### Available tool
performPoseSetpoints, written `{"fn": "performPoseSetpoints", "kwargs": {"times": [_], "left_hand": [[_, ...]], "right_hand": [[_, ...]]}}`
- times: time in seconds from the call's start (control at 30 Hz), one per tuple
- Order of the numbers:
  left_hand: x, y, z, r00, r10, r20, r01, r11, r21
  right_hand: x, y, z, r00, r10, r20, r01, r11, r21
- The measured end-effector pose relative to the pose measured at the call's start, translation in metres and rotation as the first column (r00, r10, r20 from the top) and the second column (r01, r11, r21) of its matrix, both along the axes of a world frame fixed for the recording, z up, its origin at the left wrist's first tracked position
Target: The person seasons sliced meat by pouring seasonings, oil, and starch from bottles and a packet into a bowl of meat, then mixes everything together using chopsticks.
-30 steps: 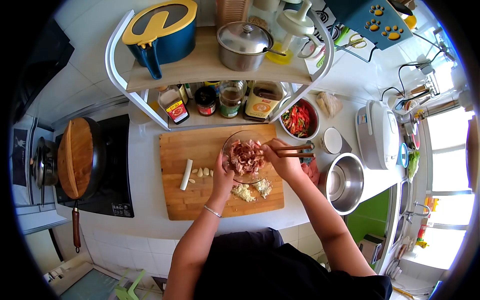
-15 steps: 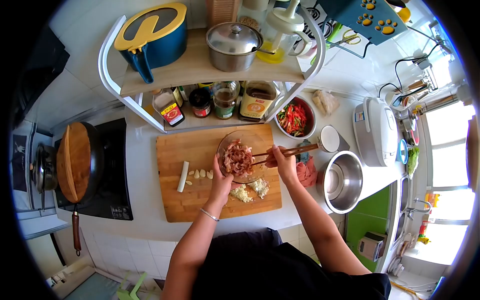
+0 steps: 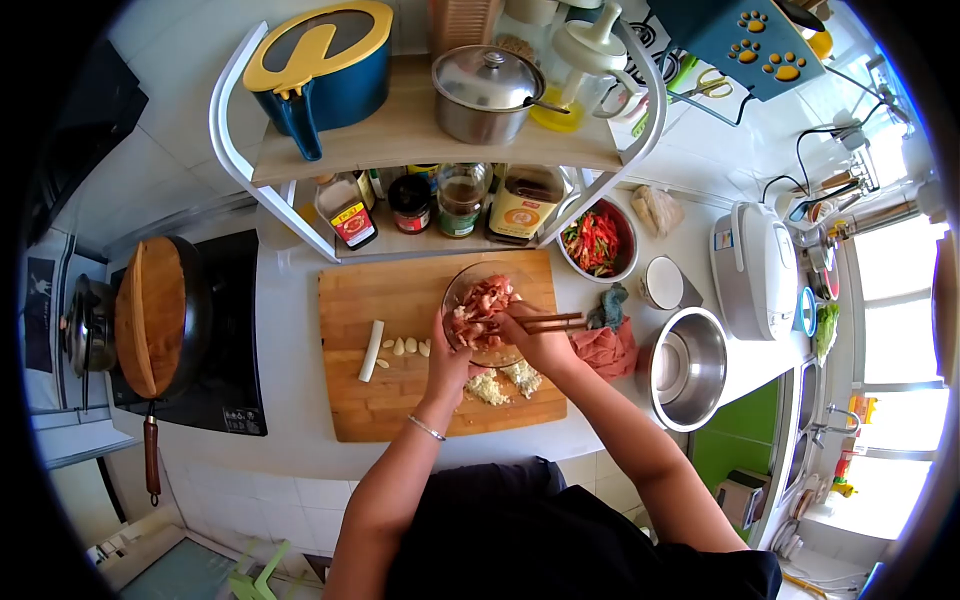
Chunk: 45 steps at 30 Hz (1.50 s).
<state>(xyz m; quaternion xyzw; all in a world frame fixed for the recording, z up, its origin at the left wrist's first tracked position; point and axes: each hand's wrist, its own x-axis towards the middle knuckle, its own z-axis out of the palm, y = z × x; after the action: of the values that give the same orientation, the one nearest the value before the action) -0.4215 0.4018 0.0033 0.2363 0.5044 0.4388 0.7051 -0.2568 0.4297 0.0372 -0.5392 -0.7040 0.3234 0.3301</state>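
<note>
Head view: your left hand [image 3: 447, 358] has its grip closed on the near-left side of the glass bowl [image 3: 457, 291], over the cutting board [image 3: 360, 420]; contact with the board cannot be confirmed. Cut meat [image 3: 484, 308] lies in this bowl, directly left of your right hand [image 3: 545, 343], whose fingers are nearest. That grip is closed around the chopsticks [image 3: 556, 322], long axis left to right, thick ends right; tips not discernible. Far right, a round bowl [image 3: 631, 245] contains red and green pepper strips [image 3: 594, 243]. A steel basin [image 3: 702, 375] stands right on the worktop [image 3: 290, 380].
</note>
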Motion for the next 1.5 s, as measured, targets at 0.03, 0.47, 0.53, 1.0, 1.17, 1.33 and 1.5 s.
{"fn": "performPoseSetpoints", "kwargs": {"times": [0.03,0.47,0.53,1.0,1.17,1.33,1.5], "left_hand": [[-0.001,0.000,0.000,1.000,0.004,0.000,-0.004,1.000,0.000],[0.003,0.000,0.002,0.999,0.031,-0.045,-0.030,0.999,0.034],[0.004,-0.002,-0.002,0.998,0.018,-0.054,-0.017,1.000,0.018],[0.010,-0.008,-0.004,0.998,0.042,-0.040,-0.042,0.999,0.010],[0.011,-0.005,0.003,0.998,0.046,-0.037,-0.046,0.999,0.002],[0.010,-0.007,-0.001,0.996,0.079,-0.035,-0.078,0.996,0.038],[0.009,-0.007,-0.001,0.998,0.069,0.000,-0.069,0.998,0.002]], "right_hand": [[0.006,0.001,0.000,0.999,0.029,-0.031,-0.031,0.997,-0.071],[0.022,0.033,0.049,0.993,0.058,0.107,-0.045,0.992,-0.119],[0.024,0.031,0.041,1.000,0.004,0.020,-0.003,1.000,-0.017],[0.021,-0.017,-0.008,0.704,-0.535,-0.467,0.368,0.837,-0.405],[0.005,-0.013,-0.013,0.866,-0.353,-0.354,0.249,0.919,-0.306],[0.012,0.010,0.024,0.974,-0.225,-0.026,0.216,0.958,-0.191],[0.002,0.011,0.011,1.000,-0.011,-0.011,0.010,0.995,-0.104]]}}
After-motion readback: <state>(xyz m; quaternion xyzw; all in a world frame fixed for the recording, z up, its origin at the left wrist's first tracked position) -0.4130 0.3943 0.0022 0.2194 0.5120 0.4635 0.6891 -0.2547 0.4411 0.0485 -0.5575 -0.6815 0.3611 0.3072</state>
